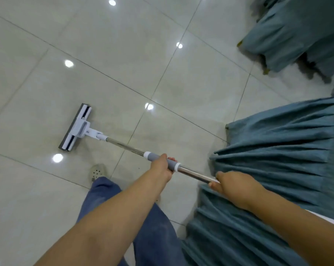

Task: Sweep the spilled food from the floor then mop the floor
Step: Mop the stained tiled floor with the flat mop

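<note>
Floor (47, 189): one surface of glossy pale tiles with thin dark grout lines; it lies under the mop on every side.

Pleated teal cloths: two. One cloth (277, 150) hangs just beside the mop's upper handle end, on your right, and reaches the floor. The second cloth (289, 31) is well apart from the mop, beyond the first.

Trouser leg (152, 227): one, blue, below the handle.

Mop (80, 129): one. Its flat head, white frame over a grey pad, rests on the floor at the far end from you. The steel handle (124, 145) slants back from the head toward your hands.

Hands: two, both on the mop. Your left hand (161, 167) is clenched round the grey sleeve (152, 156) midway up the handle. Your right hand (233, 186) grasps the bare steel at the handle's near end, fingers wrapped under it.

Shoe (97, 172): one visible, pale with holes, on the floor near the mop, between its head and your left hand.

Light reflections: at least five round spots, scattered around the mop head; one reflection (57, 158) sits just beside it.
</note>
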### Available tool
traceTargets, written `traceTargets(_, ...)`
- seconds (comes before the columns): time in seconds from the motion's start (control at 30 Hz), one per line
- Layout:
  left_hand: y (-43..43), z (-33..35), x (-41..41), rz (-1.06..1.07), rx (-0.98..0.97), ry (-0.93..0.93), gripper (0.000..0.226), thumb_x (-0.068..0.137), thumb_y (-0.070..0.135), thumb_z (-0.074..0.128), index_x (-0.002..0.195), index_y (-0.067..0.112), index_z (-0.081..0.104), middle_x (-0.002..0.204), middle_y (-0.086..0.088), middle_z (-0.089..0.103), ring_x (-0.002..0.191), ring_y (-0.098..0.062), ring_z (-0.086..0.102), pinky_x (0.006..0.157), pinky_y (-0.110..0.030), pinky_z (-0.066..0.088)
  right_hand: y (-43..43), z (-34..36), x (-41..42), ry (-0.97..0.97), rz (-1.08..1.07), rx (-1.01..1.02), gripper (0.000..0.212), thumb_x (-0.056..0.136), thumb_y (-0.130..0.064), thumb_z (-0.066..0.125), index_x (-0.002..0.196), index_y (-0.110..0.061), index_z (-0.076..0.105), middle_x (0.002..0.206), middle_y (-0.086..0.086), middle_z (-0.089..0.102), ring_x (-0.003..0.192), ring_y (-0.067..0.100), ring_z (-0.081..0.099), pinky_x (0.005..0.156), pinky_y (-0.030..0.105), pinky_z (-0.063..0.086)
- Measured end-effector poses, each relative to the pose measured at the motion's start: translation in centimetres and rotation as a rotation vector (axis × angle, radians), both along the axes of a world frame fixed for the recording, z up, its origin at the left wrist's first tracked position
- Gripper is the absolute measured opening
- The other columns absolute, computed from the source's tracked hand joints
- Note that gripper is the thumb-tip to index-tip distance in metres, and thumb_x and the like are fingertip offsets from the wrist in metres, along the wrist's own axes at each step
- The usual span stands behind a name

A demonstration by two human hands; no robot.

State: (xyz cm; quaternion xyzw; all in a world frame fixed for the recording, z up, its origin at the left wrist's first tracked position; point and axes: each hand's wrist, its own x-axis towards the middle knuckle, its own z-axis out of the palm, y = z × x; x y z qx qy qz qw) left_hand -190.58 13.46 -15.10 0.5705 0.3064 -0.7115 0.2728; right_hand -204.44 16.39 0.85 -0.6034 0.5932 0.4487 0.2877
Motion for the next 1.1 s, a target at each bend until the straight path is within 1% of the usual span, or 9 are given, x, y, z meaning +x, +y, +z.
traceTargets(0.2, -7.2, -2.4, 16.0, 0.080, -0.020, -0.083, 0.027, 0.099, 0.013, 0.045, 0.074, 0.005, 0.040, 0.068, -0.007, 0.047, 0.057, -0.018, 0.044, 0.080, -0.030, 0.045, -8.5, -3.9, 14.3, -0.138, 0.134, 0.008, 0.036, 0.100, -0.048, 0.031, 0.103, -0.018, 0.050, 0.092, 0.005, 0.055, 0.081, 0.024, 0.054, 0.067, 0.031, 0.041)
traceTargets(0.33, -10.5, -4.0, 28.1, 0.157, -0.050, -0.160, 0.016, 0.099, 0.019, 0.047, 0.091, 0.005, 0.043, 0.071, -0.008, 0.049, 0.059, -0.017, 0.047, 0.062, -0.032, 0.048, -12.9, -6.4, 26.3, -0.247, 0.193, 0.033, 0.034, 0.101, -0.040, 0.032, 0.106, -0.013, 0.052, 0.076, 0.000, 0.044, 0.076, 0.024, 0.052, 0.075, 0.033, 0.045)
traceTargets(0.47, -12.3, -5.4, 38.7, 0.253, -0.101, -0.271, 0.017, 0.099, 0.016, 0.047, 0.109, 0.005, 0.042, 0.076, -0.009, 0.051, 0.062, -0.017, 0.049, 0.059, -0.032, 0.048, -15.7, -8.6, 37.1, -0.323, 0.381, 0.094, 0.045, 0.099, -0.018, 0.043, 0.143, -0.021, 0.037, 0.122, 0.013, 0.050, 0.111, 0.032, 0.055, 0.082, 0.037, 0.048)
traceTargets(0.57, -13.2, -6.0, 44.5, 0.286, -0.150, -0.373, 0.036, 0.100, 0.016, 0.045, 0.132, 0.001, 0.040, 0.091, -0.014, 0.054, 0.063, -0.017, 0.050, 0.078, -0.033, 0.051, -17.3, -10.3, 43.4, -0.382, 0.430, 0.058, 0.041, 0.101, -0.022, 0.039, 0.142, -0.020, 0.039, 0.125, 0.012, 0.052, 0.102, 0.027, 0.057, 0.069, 0.031, 0.045)
traceTargets(0.67, -13.6, -6.1, 48.0, 0.262, -0.169, -0.466, 0.044, 0.101, 0.017, 0.042, 0.138, -0.006, 0.035, 0.102, -0.018, 0.061, 0.065, -0.016, 0.051, 0.093, -0.036, 0.046, -17.6, -11.8, 47.7, -0.422, 0.377, 0.057, 0.038, 0.100, -0.022, 0.039, 0.137, -0.018, 0.045, 0.091, 0.007, 0.049, 0.083, 0.024, 0.054, 0.063, 0.030, 0.041)
traceTargets(0.83, -12.4, -6.8, 47.7, 0.110, -0.151, -0.512, 0.027, 0.101, 0.018, 0.041, 0.114, -0.004, 0.048, 0.134, -0.022, 0.053, 0.066, -0.016, 0.053, 0.069, -0.032, 0.049, -16.1, -12.5, 46.9, -0.447, 0.161, 0.089, 0.032, 0.101, -0.025, 0.039, 0.120, -0.004, 0.055, 0.066, 0.000, 0.033, 0.082, 0.029, 0.060, 0.070, 0.037, 0.049)
traceTargets(0.93, -11.2, -7.5, 44.0, 0.044, -0.127, -0.500, 0.040, 0.101, 0.019, 0.041, 0.131, -0.007, 0.041, 0.121, -0.020, 0.059, 0.085, -0.025, 0.063, 0.084, -0.035, 0.049, -14.9, -13.0, 42.7, -0.408, 0.013, 0.091, 0.042, 0.098, -0.040, 0.042, 0.117, -0.004, 0.054, 0.072, 0.002, 0.044, 0.069, 0.022, 0.049, 0.065, 0.031, 0.042)
traceTargets(1.0, -10.6, -7.6, 40.3, 0.045, -0.122, -0.484, 0.045, 0.101, 0.018, 0.041, 0.138, -0.006, 0.034, 0.131, -0.022, 0.053, 0.115, -0.032, 0.059, 0.089, -0.035, 0.048, -14.3, -13.1, 38.7, -0.402, 0.019, 0.084, 0.042, 0.098, -0.041, 0.042, 0.117, -0.005, 0.053, 0.082, 0.004, 0.049, 0.077, 0.021, 0.049, 0.068, 0.030, 0.041)
traceTargets(1.1, -10.1, -7.0, 33.1, 0.075, -0.143, -0.425, 0.048, 0.101, 0.015, 0.041, 0.142, -0.004, 0.027, 0.142, -0.022, 0.043, 0.125, -0.033, 0.052, 0.093, -0.037, 0.047, -14.4, -12.5, 30.9, -0.401, 0.056, 0.060, 0.043, 0.098, -0.044, 0.039, 0.115, -0.007, 0.053, 0.081, 0.001, 0.050, 0.074, 0.018, 0.051, 0.065, 0.028, 0.043)
